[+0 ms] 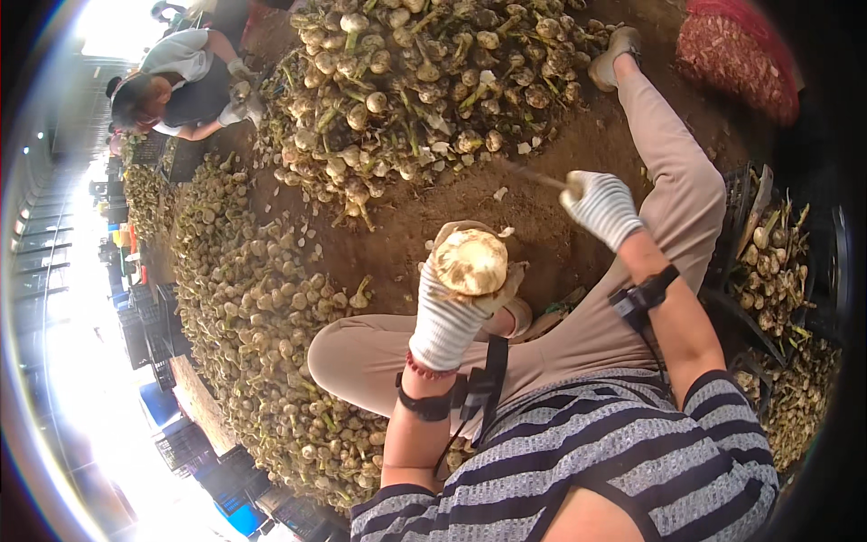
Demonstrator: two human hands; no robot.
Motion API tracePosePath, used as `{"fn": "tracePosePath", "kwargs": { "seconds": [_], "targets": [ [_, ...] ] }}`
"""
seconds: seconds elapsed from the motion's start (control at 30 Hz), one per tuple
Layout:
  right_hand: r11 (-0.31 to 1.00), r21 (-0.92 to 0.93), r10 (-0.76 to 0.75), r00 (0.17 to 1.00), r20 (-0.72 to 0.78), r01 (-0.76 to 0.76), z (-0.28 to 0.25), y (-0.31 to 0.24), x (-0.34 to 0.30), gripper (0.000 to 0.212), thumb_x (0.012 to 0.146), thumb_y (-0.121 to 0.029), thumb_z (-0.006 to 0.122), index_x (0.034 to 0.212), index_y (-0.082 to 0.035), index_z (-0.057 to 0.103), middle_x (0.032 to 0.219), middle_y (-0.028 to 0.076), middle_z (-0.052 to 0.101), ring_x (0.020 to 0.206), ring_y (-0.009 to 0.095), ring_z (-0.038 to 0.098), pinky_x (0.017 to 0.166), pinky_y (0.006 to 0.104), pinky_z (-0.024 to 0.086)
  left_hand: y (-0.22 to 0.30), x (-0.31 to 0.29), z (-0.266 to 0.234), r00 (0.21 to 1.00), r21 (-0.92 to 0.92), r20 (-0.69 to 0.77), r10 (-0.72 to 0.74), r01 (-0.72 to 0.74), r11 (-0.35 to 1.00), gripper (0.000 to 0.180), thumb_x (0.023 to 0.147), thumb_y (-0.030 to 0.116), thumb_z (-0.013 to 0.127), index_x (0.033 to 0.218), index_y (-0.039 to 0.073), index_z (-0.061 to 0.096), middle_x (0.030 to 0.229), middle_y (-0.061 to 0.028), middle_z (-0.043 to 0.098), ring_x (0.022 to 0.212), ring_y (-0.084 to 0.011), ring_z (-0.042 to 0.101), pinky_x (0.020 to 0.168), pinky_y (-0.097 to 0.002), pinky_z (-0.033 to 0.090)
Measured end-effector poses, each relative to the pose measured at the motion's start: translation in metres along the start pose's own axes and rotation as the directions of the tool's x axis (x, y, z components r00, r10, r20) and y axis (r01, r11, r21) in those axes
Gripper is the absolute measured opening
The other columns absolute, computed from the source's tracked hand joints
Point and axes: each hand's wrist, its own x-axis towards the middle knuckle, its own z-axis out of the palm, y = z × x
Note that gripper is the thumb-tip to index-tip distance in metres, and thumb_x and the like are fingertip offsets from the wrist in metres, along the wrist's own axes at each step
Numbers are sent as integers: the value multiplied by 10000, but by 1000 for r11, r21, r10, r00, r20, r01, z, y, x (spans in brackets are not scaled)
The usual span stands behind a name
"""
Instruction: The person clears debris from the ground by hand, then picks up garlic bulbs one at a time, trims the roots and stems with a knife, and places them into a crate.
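Observation:
My left hand (445, 316), in a striped knit glove, is closed around a large pale garlic bulb (471, 262) and holds it up above my crossed legs. The bulb's flat, whitish face points up, and flakes of skin hang at its sides. Off to the right, my gloved right hand (600, 208) grips a narrow-bladed knife (535, 174). Its blade is smeared by motion, points left toward the garlic heap, and is apart from the bulb.
A big garlic heap (415, 90) lies ahead on the brown ground; another pile (253, 298) spreads along my left. Crated garlic (772, 262) stands at right, below a red mesh sack (736, 59). A gloved co-worker (176, 81) bends over garlic at far left.

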Motion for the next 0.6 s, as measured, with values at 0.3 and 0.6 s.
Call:
{"fn": "tracePosePath", "kwargs": {
  "seconds": [0.3, 0.6],
  "targets": [
    [824, 538, 172, 983, 60, -177, 3, -28, -13, 225, 812, -182, 642, 739, 17, 565, 596, 116, 523, 573, 97, 462, 557, 306, 432, -60, 27, 11, 825, -883, -323, -464, -87, 461, 347, 748, -23, 677, 994, 142, 496, 1012, -27, 521, 899, -162, 530, 775, -320, 523],
    [830, 555, 94, 995, -45, -53, 19, -95, -21, 161, 819, -153, 604, 807, 8, 603, 642, 177, 597, 556, 236, 575, 550, 336, 463, -47, 28, 35, 763, -954, -79, -642, -244, -172, 230, 803, 5, 661, 1003, -5, 549, 986, -111, 621, 923, -231, 610, 856, -327, 544]
  ]
}}
